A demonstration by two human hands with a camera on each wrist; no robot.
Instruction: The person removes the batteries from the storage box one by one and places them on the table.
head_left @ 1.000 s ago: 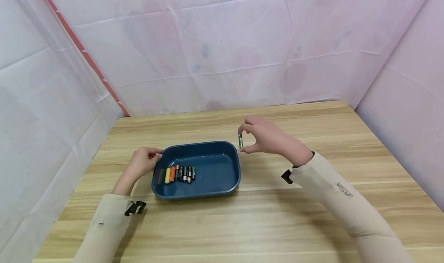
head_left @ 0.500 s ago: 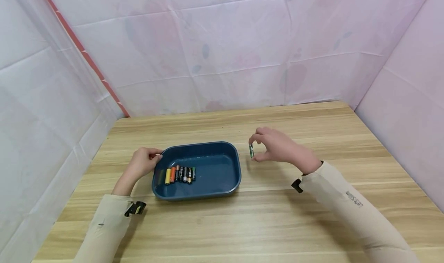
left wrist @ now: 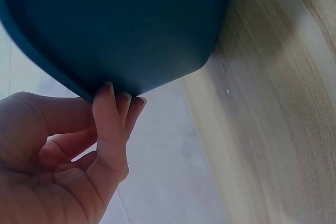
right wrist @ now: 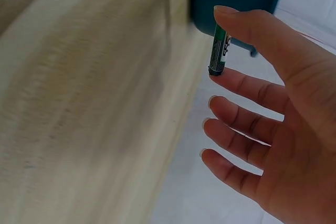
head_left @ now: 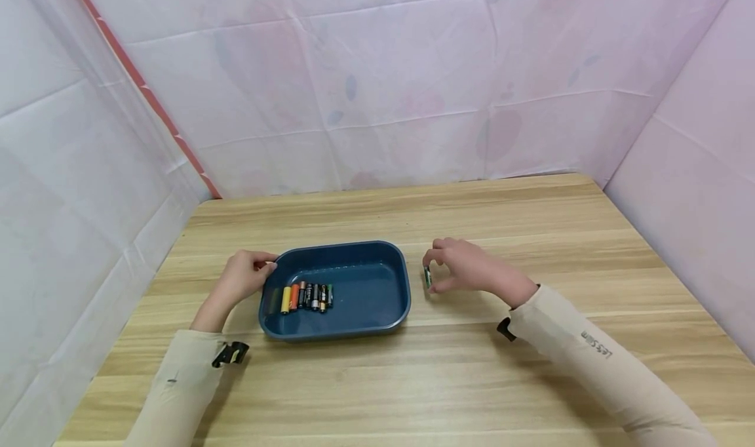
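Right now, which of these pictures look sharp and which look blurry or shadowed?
Head view: evenly lit and sharp, soft shadows under the blue tray and sleeves. Left wrist view: table streaked and blurred, tray underside dark. Right wrist view: wood smeared out of focus, while the green battery in the right hand is fairly crisp.

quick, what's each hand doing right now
Left hand: grips the rim of the blue tray.
Right hand: pinches a green battery.

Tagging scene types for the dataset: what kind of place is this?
Probably a staged recording booth, not a home or workshop: a wooden table walled on three sides by pink-white sheets, bare apart from a blue tray of batteries.
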